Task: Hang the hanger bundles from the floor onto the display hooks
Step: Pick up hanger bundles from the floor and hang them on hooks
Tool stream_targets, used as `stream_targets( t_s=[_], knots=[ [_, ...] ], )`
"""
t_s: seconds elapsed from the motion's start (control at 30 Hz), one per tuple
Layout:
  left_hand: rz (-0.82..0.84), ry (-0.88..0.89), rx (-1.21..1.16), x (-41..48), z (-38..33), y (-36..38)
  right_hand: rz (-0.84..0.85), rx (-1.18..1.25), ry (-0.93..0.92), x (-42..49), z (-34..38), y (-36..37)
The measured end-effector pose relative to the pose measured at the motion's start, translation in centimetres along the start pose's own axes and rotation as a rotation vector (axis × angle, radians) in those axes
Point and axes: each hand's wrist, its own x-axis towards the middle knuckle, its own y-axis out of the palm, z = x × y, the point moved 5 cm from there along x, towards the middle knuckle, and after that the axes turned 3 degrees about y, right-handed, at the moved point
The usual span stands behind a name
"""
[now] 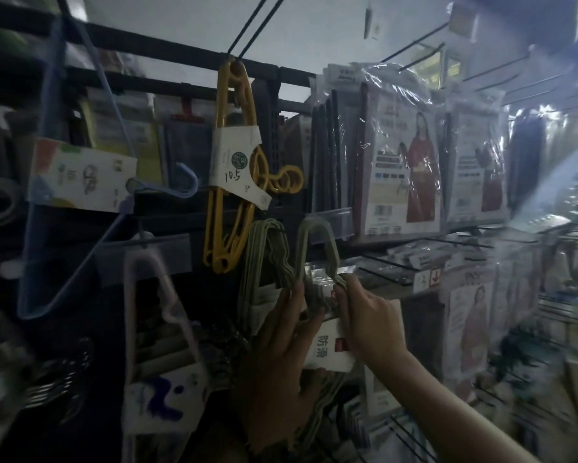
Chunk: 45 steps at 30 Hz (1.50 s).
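Note:
A grey-green hanger bundle [317,248] with a white paper label [329,350] is held up against the dark display rack. My right hand [369,320] pinches the bundle just below its upper loop. My left hand [281,355] is spread over the bundle's lower part, fingers against the label. A second grey-green bundle [264,259] hangs right beside it on the left. Whether the held bundle's loop sits over a hook is hidden in the dark.
Yellow hangers [231,168] with a "10.5" tag, a blue hanger bundle [80,175] and a pink bundle [160,345] hang to the left. Plastic-wrapped clothing packs [404,168] fill the right, with bare black hooks [414,51] jutting out above them.

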Motion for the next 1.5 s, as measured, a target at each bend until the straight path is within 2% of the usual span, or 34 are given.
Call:
stream_targets(
  t_s=[0.13, 0.33, 0.43, 0.57, 0.67, 0.73, 0.87, 1.07, 1.13, 1.2, 1.27, 1.37, 1.43, 1.5],
  knots=[
    [0.023, -0.023, 0.142, 0.3, 0.1, 0.3, -0.033, 0.079, 0.004, 0.6, 0.2, 1.6],
    [0.020, -0.055, 0.228, 0.6, -0.4, 0.3, 0.065, 0.186, 0.020, 0.7, -0.7, 3.3],
    [0.019, -0.086, 0.237, 0.4, -0.4, 1.1, 0.053, 0.135, -0.014, 0.6, -1.4, 2.4],
    [0.045, -0.158, 0.183, 0.4, 0.1, 2.2, 0.206, 0.132, 0.037, 0.6, -2.6, 2.7],
    [0.052, -0.195, 0.216, 0.7, 1.0, 2.3, 0.207, 0.096, -0.011, 2.3, -2.1, 4.1],
    [0.054, -0.247, 0.266, 0.9, 2.1, 2.0, 0.266, 0.058, -0.014, 3.4, -1.5, 5.7],
    [0.166, -0.305, 0.418, 1.5, 4.3, 2.2, 0.411, -0.115, -0.009, 5.0, -0.3, 8.6],
    [0.420, -0.411, 0.507, 2.4, 5.9, 3.1, 0.560, -0.034, -0.037, 5.6, -0.5, 10.5],
    [0.429, -0.467, 0.503, 3.3, 5.2, 2.2, 0.639, -0.048, -0.064, 5.5, -0.7, 10.5],
    [0.365, -0.497, 0.494, 4.3, 3.9, 0.7, 0.630, 0.000, -0.025, 5.2, -0.9, 9.8],
    [0.209, -0.501, 0.498, 4.6, 2.1, -1.6, 0.448, 0.125, 0.004, 4.2, -0.9, 8.3],
    [-0.142, -0.503, 0.587, 2.4, -1.3, -5.5, 0.170, 0.412, 0.016, 0.7, -0.1, 6.1],
    [-0.235, -0.548, 0.634, -0.8, -3.3, -7.2, 0.169, 0.629, 0.019, -2.9, 1.2, 5.6],
    [-0.264, -0.608, 0.646, -5.2, -5.1, -8.3, 0.287, 0.751, -0.050, -6.9, 3.5, 5.9]
  ],
)
